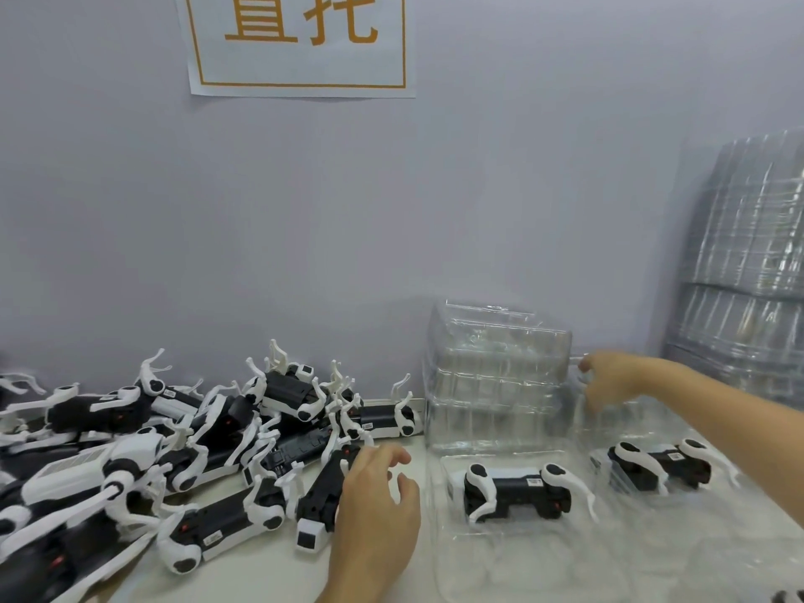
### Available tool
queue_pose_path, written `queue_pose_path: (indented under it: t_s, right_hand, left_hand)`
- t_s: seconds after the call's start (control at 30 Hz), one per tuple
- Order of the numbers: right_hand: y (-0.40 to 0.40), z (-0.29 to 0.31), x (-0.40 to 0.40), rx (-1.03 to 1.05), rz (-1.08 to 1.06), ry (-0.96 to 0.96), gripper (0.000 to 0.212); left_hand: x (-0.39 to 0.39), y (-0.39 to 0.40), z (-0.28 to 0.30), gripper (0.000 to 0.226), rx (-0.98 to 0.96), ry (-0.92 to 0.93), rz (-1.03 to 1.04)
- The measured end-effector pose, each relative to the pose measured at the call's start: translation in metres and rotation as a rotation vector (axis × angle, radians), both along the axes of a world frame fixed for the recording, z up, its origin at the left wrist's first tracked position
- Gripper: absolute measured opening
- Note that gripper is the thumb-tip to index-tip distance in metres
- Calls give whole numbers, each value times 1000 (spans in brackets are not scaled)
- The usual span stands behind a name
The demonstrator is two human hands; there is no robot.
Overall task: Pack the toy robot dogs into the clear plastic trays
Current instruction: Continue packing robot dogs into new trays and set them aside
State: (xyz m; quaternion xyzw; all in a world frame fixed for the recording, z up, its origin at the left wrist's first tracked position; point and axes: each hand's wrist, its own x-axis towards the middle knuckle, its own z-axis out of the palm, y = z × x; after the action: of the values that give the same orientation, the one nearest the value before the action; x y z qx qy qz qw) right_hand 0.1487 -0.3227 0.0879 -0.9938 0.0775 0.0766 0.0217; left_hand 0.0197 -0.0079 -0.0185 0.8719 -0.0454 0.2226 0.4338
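While left hand [376, 507] hovers half-curled, right hand [609, 380] pinches tray stack [496, 376].

left hand [377, 498] hovers low over the desk's near middle, fingers loosely curled, holding nothing — right hand [609, 380] reaches far toward the back edge, arm outstretched, fingertips pinching.

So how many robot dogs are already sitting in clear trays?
2: one dog in the tray at centre, another dog in the tray to its right. The bottom right corner may hide more.
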Motion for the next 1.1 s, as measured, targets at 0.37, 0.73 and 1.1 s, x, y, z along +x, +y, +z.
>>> queue_pose_path:
  t_s: [0.37, 0.73, 1.1]
  right_hand:
    - [-7, 1, 4, 109, -51, -244, 30]
    - [-12, 119, -29, 442, -129, -570, 35]
    - [105, 176, -43, 379, 162, -669, 33]
  left_hand:
    - [1, 2, -1, 26, -12, -8, 4]
    - [0, -1, 0, 27, -34, 5, 1]
    - [0, 0, 2, 26, -44, 1, -12]
